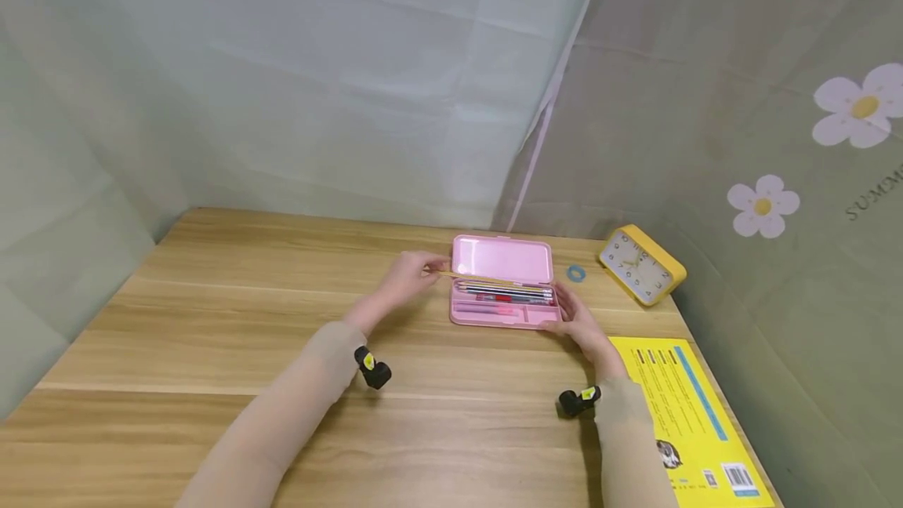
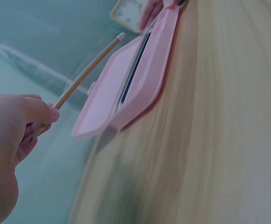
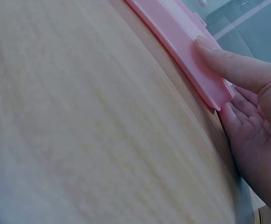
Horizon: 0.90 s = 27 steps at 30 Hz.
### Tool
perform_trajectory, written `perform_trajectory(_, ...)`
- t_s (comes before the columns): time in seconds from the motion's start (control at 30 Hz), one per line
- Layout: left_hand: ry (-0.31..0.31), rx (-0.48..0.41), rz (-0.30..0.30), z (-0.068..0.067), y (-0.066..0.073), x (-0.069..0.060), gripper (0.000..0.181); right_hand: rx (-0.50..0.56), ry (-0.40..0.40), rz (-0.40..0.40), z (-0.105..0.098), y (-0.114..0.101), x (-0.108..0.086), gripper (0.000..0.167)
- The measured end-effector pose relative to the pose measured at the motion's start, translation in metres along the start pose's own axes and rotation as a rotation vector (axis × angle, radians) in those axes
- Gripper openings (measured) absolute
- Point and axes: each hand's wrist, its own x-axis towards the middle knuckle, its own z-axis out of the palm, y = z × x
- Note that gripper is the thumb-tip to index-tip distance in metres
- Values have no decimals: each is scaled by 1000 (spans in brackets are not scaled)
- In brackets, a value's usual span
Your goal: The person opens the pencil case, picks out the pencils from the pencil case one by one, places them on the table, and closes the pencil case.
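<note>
A pink pencil case [image 1: 487, 324] lies on the wooden table with its lid [image 1: 502, 255] folded back. Inside it are several pencils [image 1: 494, 290], a red pen [image 1: 497, 299] and, in the front compartment, a pinkish pen [image 1: 483, 310]. Between thumb and fingers, my left hand [image 1: 409, 277] pinches a yellow pencil [image 2: 86, 72] by one end. That pencil is held above the case, its eraser end pointing right. At the case's right end, my right hand [image 1: 580, 325] grips the corner, thumb [image 3: 233, 67] on the front wall and fingers around the side.
A blue ring [image 1: 576, 273] lies right of the case, close to a yellow alarm clock [image 1: 640, 265]. A yellow book [image 1: 680, 414] lies by the table's right edge, partly under the right forearm. Curtains [image 1: 353, 100] hang behind the table.
</note>
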Motion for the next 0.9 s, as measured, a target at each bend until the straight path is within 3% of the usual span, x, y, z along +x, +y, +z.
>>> perform_trajectory(0.13,66,27,16,-16,-11,-10,29,2,0,7,0,0,0,98)
perform_trajectory(0.3,105,29,-5,-34,-26,-22,29,4,5,9,0,0,0,98)
perform_trajectory(0.9,96,-41,-148,-64,-88,-66,35,-12,2,5,0,-2,-1,97)
